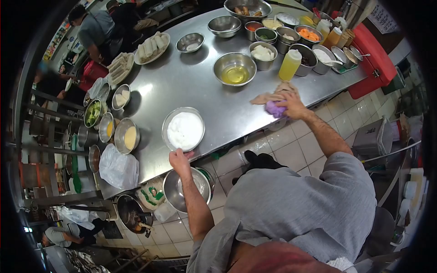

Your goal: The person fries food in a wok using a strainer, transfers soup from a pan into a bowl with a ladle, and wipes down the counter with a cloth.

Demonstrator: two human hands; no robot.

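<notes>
My left hand (180, 161) grips the near rim of a steel bowl (184, 130) filled with white powder, at the table's front edge. On the right, my right hand (291, 104) is closed on a purple cloth (276, 109), with a beige cloth (273, 94) lying beside and partly under it. A squeeze bottle of yellow liquid (290, 65) stands just behind the beige cloth. Left of the bottle is a steel bowl with clear yellow liquid (235, 69).
Small containers, sauce bottles and a red box (371, 59) line the steel table's (182, 77) right end. Plates of white rolls (152, 47), several ingredient bowls and a plastic bag (119, 167) lie left. An empty bowl (186, 189) sits below the edge. Other people (93, 34) stand beyond.
</notes>
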